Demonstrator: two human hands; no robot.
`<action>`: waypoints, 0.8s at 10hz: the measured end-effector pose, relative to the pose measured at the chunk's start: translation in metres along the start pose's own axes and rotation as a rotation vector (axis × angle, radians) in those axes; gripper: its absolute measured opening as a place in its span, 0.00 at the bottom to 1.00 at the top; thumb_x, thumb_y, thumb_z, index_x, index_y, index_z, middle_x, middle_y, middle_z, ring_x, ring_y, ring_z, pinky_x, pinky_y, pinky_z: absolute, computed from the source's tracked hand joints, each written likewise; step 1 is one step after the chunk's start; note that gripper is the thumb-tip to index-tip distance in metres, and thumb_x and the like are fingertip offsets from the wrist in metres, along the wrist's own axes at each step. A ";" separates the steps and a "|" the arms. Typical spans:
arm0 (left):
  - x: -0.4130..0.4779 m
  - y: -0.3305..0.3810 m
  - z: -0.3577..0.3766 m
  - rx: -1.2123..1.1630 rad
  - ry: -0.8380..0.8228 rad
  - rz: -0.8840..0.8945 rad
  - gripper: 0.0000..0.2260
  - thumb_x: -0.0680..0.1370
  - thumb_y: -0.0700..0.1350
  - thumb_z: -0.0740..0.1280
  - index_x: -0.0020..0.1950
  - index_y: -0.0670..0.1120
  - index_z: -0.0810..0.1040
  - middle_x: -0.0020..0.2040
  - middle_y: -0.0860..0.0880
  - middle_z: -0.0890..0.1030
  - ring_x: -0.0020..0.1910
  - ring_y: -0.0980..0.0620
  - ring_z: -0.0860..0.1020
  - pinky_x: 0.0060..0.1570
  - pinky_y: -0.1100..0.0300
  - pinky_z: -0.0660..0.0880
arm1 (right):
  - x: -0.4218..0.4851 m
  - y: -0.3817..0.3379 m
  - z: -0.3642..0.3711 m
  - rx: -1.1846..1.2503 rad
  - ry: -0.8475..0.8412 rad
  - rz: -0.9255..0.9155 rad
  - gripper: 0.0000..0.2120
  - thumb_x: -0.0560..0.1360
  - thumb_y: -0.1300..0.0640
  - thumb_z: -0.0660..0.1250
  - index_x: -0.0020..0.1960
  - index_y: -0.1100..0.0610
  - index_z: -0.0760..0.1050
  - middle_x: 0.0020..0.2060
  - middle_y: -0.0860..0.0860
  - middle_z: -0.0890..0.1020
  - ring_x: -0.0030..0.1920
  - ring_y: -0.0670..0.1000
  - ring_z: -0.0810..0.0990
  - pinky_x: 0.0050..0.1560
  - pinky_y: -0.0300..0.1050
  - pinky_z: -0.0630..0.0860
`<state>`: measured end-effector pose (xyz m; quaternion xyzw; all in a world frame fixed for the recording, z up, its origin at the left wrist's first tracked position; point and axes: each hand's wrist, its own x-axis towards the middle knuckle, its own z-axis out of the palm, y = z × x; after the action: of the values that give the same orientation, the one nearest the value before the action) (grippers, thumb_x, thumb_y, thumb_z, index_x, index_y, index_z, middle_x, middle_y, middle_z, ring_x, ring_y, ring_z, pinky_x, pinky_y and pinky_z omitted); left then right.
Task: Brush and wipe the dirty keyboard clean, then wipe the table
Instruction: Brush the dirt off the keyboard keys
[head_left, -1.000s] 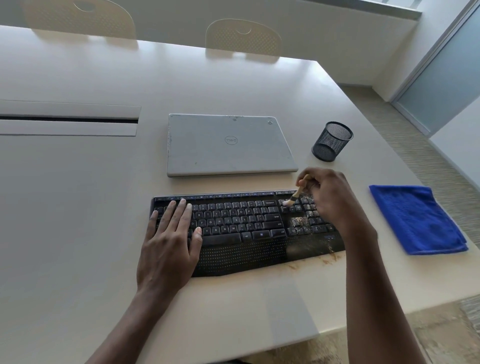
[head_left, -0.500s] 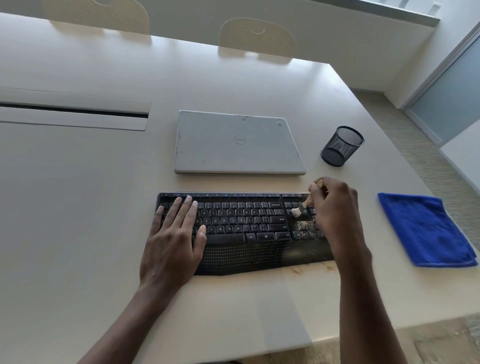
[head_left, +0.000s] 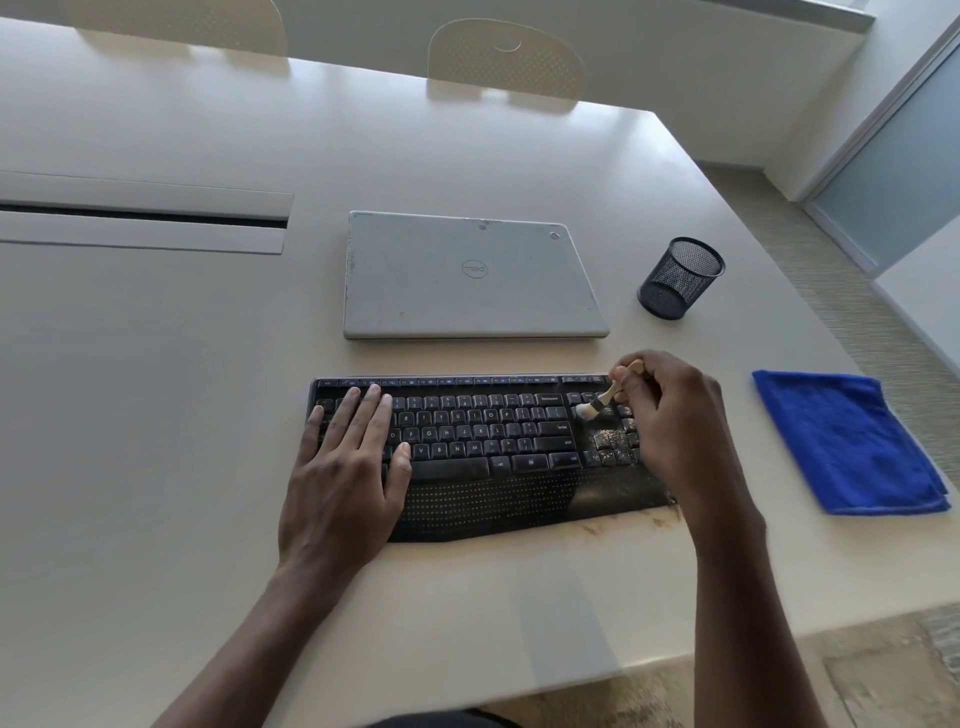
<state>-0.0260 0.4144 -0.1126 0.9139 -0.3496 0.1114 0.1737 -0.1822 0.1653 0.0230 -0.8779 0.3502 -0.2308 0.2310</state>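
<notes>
Keyboard (head_left: 467, 441) is lying on the white table (head_left: 156, 415), just before the closed Dell laptop (head_left: 467, 275). We are steadying its left keys with the flat, open left hand (head_left: 343, 467) and pinching the small brush (head_left: 597, 404) in the right hand (head_left: 675, 415). Short, light strokes should be driving the crumbs (head_left: 609, 440) off the near edge.

Laptop (head_left: 470, 275) behind keyboard (head_left: 483, 441), cloth (head_left: 847, 441) right.

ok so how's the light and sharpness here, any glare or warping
Head view: soft daylight, with a bright sheen on the far right of the table and only faint shadows. Head view: wide-angle stretch toward the frame's corners. Head view: keyboard legends are mostly legible, and the brush bristles are slightly soft.
</notes>
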 end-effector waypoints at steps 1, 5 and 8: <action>0.000 0.000 0.000 -0.002 -0.001 0.005 0.28 0.84 0.55 0.56 0.80 0.43 0.69 0.81 0.45 0.68 0.82 0.49 0.63 0.81 0.44 0.58 | -0.007 0.005 0.000 -0.023 -0.096 0.047 0.06 0.82 0.58 0.67 0.49 0.54 0.83 0.41 0.51 0.84 0.41 0.48 0.81 0.42 0.39 0.75; 0.000 0.000 -0.001 -0.017 0.009 0.006 0.27 0.84 0.55 0.56 0.80 0.43 0.70 0.81 0.45 0.68 0.82 0.48 0.63 0.81 0.44 0.57 | -0.022 -0.005 -0.009 -0.013 -0.058 0.079 0.07 0.82 0.61 0.67 0.49 0.56 0.83 0.41 0.51 0.85 0.40 0.42 0.82 0.37 0.22 0.70; 0.000 0.000 -0.001 -0.010 0.010 0.006 0.27 0.84 0.54 0.56 0.80 0.43 0.69 0.81 0.45 0.68 0.82 0.48 0.63 0.81 0.44 0.57 | -0.029 -0.003 -0.015 -0.036 0.017 0.095 0.07 0.82 0.61 0.67 0.51 0.57 0.84 0.41 0.50 0.85 0.40 0.46 0.82 0.38 0.23 0.70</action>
<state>-0.0260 0.4151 -0.1118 0.9114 -0.3520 0.1148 0.1795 -0.2081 0.1846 0.0297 -0.8623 0.3975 -0.2208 0.2229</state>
